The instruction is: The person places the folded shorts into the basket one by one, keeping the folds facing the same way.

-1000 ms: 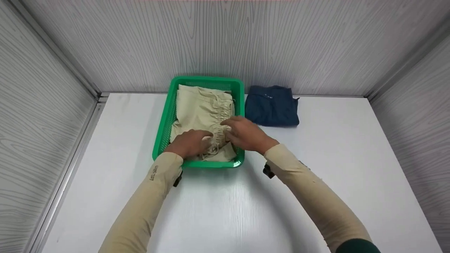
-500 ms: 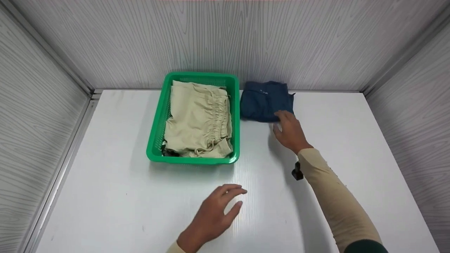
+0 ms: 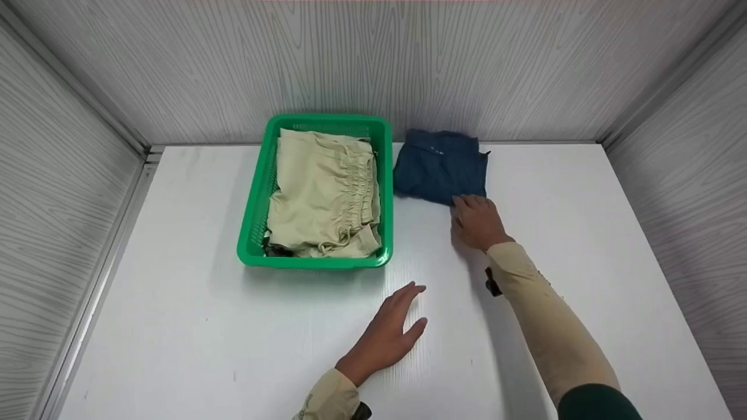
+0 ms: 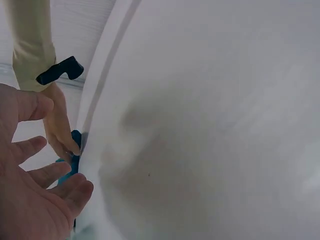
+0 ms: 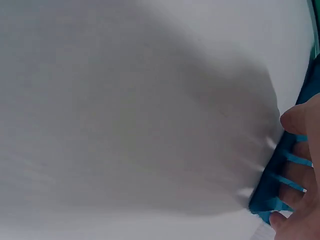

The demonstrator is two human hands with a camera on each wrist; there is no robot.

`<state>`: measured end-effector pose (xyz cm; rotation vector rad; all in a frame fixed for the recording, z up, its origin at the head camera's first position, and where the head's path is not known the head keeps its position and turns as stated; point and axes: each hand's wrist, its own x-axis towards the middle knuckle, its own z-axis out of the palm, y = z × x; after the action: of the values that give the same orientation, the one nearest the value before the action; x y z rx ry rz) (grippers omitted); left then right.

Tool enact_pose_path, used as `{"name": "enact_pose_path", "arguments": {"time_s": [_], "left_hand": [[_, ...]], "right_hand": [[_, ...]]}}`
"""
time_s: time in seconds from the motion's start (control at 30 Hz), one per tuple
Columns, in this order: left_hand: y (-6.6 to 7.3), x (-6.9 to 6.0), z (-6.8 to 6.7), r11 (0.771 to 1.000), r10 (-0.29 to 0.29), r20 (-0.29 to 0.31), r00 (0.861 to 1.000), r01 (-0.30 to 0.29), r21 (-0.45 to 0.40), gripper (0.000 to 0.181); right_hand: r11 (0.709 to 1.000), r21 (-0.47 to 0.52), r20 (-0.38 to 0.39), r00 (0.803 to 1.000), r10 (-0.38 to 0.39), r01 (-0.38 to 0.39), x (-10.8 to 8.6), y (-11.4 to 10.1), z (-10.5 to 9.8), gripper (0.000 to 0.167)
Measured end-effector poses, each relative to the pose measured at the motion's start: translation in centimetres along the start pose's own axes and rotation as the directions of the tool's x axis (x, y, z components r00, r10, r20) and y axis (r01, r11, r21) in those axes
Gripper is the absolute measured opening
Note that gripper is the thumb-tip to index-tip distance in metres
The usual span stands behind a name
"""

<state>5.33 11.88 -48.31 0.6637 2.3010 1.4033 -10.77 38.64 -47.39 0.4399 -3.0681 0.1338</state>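
Note:
A folded navy garment point(image 3: 440, 166) lies by the back wall, right of the green basket; its exact kind is hidden by the folding. My right hand point(image 3: 480, 221) grips its near right edge, fingers curled at the cloth. In the right wrist view the fingers point(image 5: 295, 175) are against the blue cloth point(image 5: 267, 187), with the thumb beside the edge. My left hand point(image 3: 388, 332) hovers over the table in front of the basket, fingers loosely extended, thumb apart, holding nothing. In the left wrist view its fingers point(image 4: 50, 172) are spread.
A green plastic basket point(image 3: 315, 262) stands at the back, left of the garment. Folded beige drawstring pants point(image 3: 318, 192) lie inside it, with something dark point(image 3: 275, 249) in its near left corner. Grey wood-grain panels point(image 3: 350, 58) border the white table point(image 3: 192, 326).
Both hands have left the beige pants in the basket. The right hand has gone to the navy garment, whose near right edge has shifted slightly toward me. The left hand has drawn back over the table.

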Motion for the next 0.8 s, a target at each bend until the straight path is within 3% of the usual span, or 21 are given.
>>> {"name": "enact_pose_path", "arguments": {"time_s": [0.13,0.33,0.47,0.63,0.8], "left_hand": [[0.1,1.2,0.4,0.996,-0.038,-0.001,0.999,0.037,-0.077,0.057],[0.4,2.4,0.7,0.971,-0.096,-0.002,0.995,0.093,-0.218,0.058],[0.5,2.6,1.0,0.946,-0.150,-0.041,0.988,0.131,-0.297,0.058],[0.8,2.6,1.7,0.912,-0.228,-0.107,0.968,0.174,-0.372,0.061],[1.5,2.7,2.0,0.842,-0.318,-0.119,0.940,0.223,-0.491,0.063]], "right_hand": [[0.998,-0.069,0.008,1.000,-0.001,0.002,-1.3,-1.0,-0.2,0.042],[0.998,-0.061,0.010,1.000,0.008,-0.007,-4.2,-2.8,-0.3,0.034],[0.999,0.030,-0.022,1.000,-0.016,0.017,-6.2,-4.2,-0.1,0.028],[0.977,0.212,0.016,1.000,-0.004,0.001,-8.9,-5.6,-0.1,0.022],[0.950,0.311,0.016,1.000,-0.025,0.019,-11.2,-6.9,-0.3,0.016]]}}
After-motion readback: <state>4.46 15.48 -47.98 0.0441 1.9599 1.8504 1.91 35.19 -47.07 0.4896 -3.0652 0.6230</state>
